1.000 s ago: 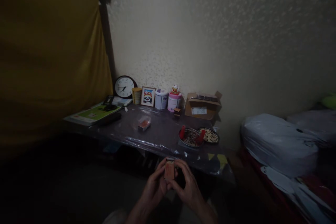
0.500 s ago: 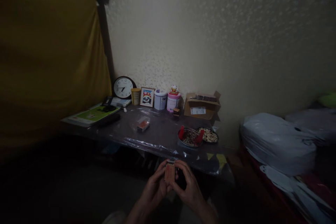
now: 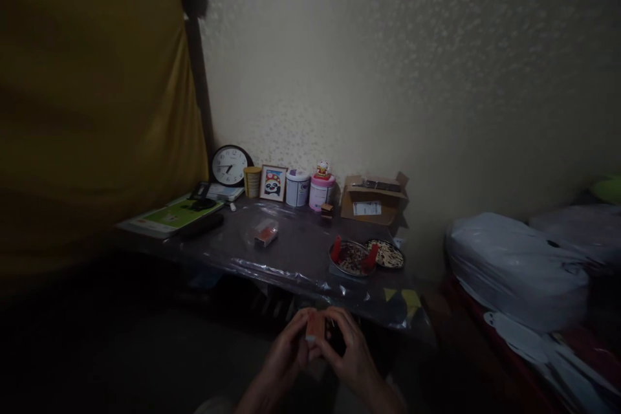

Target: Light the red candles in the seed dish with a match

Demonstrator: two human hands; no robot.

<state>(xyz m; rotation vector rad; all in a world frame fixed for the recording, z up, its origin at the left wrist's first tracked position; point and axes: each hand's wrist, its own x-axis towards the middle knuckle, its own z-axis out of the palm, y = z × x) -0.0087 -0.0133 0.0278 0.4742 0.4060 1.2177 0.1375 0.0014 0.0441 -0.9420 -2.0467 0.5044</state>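
My left hand (image 3: pixel 286 350) and my right hand (image 3: pixel 353 352) are together in front of the table edge, both closed on a small reddish-brown matchbox (image 3: pixel 315 323). Fingers of the left press its left side, while the right thumb and fingers hold it from the right. A pale end of the box shows at the bottom, and no match heads are visible at its top now. Beyond the hands, the table (image 3: pixel 301 252) carries a clear-wrapped pack of matchboxes (image 3: pixel 266 233). A round dish (image 3: pixel 353 259) with dark bits and two red pieces stands beside a plate of pale sticks (image 3: pixel 385 253).
Along the wall stand a clock (image 3: pixel 229 166), a yellow cup (image 3: pixel 252 181), a panda picture frame (image 3: pixel 273 183), a white tub (image 3: pixel 297 188), a pink tub (image 3: pixel 321 194) and a cardboard box (image 3: pixel 373 200). White bags (image 3: pixel 514 265) lie at right; a yellow curtain (image 3: pixel 97 97) hangs left.
Match heads showed at the matchbox's top before; now they are out of sight and a pale end shows at the bottom. Both hands have shifted slightly lower in view.
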